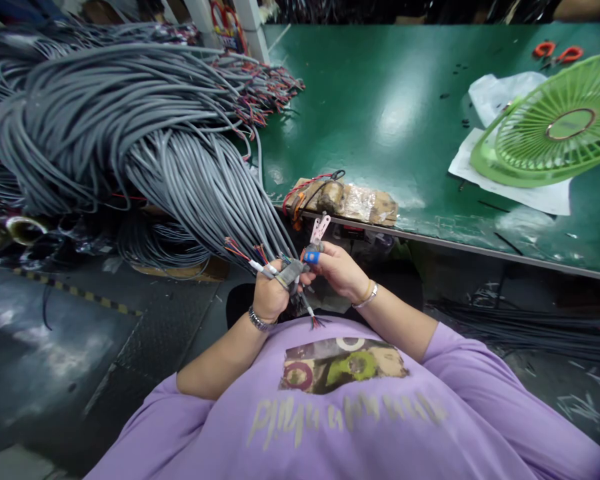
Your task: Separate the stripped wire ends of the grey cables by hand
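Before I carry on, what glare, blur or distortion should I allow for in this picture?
Head view: whitish glare on the glossy green tabletop; head view: thin multicoloured wire ends look soft, hard to separate; head view: pale lettering on the purple cloth shirt smeared past reading; head view: round light-green plastic fan stretched near the right edge.

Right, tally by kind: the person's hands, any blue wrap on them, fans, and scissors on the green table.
Hands (left hand, right hand): 2
Blue wrap: 1
Green fan: 1
Orange-handled scissors: 1
Total: 5
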The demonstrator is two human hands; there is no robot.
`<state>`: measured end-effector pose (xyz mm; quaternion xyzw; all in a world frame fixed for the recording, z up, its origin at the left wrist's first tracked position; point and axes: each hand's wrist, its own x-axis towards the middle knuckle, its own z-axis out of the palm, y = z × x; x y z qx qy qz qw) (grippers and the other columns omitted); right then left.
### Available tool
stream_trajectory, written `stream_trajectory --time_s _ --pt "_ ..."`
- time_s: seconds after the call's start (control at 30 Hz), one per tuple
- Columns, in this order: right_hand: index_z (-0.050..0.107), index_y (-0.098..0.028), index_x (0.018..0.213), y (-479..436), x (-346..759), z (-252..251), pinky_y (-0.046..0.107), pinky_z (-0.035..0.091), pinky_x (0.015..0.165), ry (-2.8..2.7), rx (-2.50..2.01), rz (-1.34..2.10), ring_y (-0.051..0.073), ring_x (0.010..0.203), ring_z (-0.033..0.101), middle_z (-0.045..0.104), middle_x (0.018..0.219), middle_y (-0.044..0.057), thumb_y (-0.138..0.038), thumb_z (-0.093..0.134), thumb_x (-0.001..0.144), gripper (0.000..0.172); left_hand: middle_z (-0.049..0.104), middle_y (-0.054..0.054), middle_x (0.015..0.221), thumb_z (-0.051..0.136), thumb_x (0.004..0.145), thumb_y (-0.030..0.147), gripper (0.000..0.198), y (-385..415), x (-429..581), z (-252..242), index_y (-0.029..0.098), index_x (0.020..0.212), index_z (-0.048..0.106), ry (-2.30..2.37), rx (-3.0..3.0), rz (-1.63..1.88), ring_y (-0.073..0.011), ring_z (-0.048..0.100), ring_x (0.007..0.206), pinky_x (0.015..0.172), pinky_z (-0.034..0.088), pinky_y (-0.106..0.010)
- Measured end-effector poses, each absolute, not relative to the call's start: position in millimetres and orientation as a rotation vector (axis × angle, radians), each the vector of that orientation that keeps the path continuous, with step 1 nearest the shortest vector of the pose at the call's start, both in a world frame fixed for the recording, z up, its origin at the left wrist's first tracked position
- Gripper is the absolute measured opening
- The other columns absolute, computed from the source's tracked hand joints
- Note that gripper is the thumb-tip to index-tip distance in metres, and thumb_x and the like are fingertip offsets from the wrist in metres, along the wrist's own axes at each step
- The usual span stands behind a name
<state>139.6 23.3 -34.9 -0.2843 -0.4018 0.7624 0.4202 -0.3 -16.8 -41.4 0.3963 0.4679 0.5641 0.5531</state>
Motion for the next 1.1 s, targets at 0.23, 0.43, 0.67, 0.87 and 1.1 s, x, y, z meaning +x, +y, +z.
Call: stream_trajectory --time_s 0.23,0.43,0.67,0.87,1.1 --pt "0.058 -0.015 0.079 22.4 143.6 -32.8 0.023 0.037 0.053 -1.066 -0.709 1.864 0.008 0.049 0.05 0.059 0.058 -0.004 -0.04 0.08 0.066 0.035 0.068 -0.005 0.056 0.077 0.071 0.043 0.033 -16.9 -3.2 -43.6 0.013 0.064 0.066 1.126 0.932 1.301 -0.0093 0.054 0.04 0.038 0.04 -0.019" --pt "0.053 -0.016 0.07 24.1 143.0 -37.3 0.023 0.037 0.052 -0.972 -0.644 1.999 0.011 0.049 0.055 0.058 0.054 -0.003 -0.037 0.076 0.071 0.031 0.068 -0.006 0.056 0.079 0.069 0.043 0.032 -16.6 -2.3 -39.5 0.013 0.062 0.066 1.049 0.917 1.308 -0.0148 0.064 0.051 0.039 0.043 -0.019" --pt "0.056 -0.015 0.072 32.6 145.1 -37.2 0.022 0.042 0.048 -0.872 -0.637 2.243 0.011 0.046 0.057 0.053 0.052 -0.005 -0.032 0.077 0.067 0.027 0.068 -0.007 0.056 0.079 0.07 0.043 0.034 -16.7 -7.6 -37.2 0.013 0.06 0.067 1.011 0.972 1.227 -0.0166 0.066 0.053 0.04 0.044 -0.02" --pt "0.059 -0.014 0.074 29.9 140.3 -35.2 0.022 0.041 0.044 -0.953 -0.667 2.087 0.013 0.048 0.059 0.063 0.058 0.001 -0.037 0.079 0.067 0.031 0.066 -0.006 0.053 0.082 0.066 0.043 0.036 -15.5 -11.0 -36.8 0.012 0.059 0.066 1.085 1.0 1.102 -0.016 0.066 0.053 0.04 0.042 -0.018" --pt "0.063 -0.013 0.075 25.9 153.7 -40.2 0.02 0.045 0.053 -0.847 -0.759 2.086 0.007 0.053 0.054 0.06 0.062 -0.002 -0.051 0.08 0.064 0.043 0.066 -0.004 0.054 0.079 0.069 0.039 0.03 -17.2 -6.6 -43.1 0.013 0.066 0.065 1.128 0.924 1.265 -0.0143 0.065 0.053 0.04 0.04 -0.017"
